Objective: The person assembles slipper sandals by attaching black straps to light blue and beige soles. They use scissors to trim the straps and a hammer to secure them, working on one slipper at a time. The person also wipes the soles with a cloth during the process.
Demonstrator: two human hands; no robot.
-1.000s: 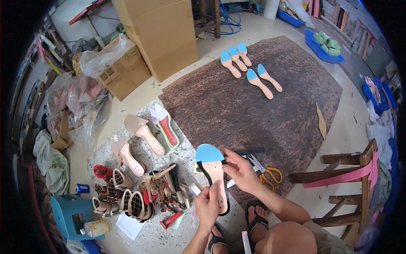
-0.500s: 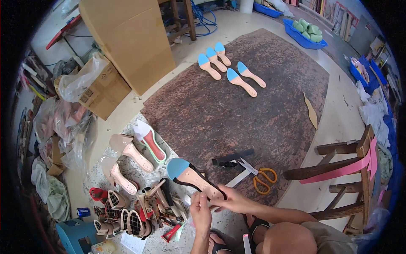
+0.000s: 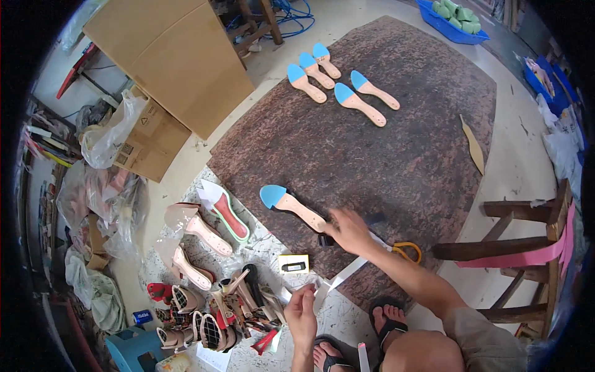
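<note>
A shoe insole (image 3: 297, 209) with a blue toe and a beige, dotted shank lies on or just over the mottled brown mat (image 3: 396, 167). My right hand (image 3: 348, 230) is closed at its heel end. Lower left, my left hand (image 3: 302, 315) is held with thumb and fingertips together; whether anything small is between them cannot be made out. Near those fingertips runs a white strip (image 3: 350, 271). Scissors with an orange handle (image 3: 407, 250) are mostly hidden behind my right forearm. A dark piece (image 3: 374, 218) shows beyond my right hand.
Several blue-toed insoles (image 3: 359, 105) lie at the mat's far side. To the left are beige shoe pieces (image 3: 207, 235), a pile of heels and straps (image 3: 235, 304) and a small yellowish box (image 3: 294, 264). A wooden stool (image 3: 496, 249) stands right; cardboard boxes (image 3: 170, 59) stand far left.
My right hand has moved the insole forward, away from my left hand and down toward the mat. My left hand has let go of it. The view has shifted slightly.
</note>
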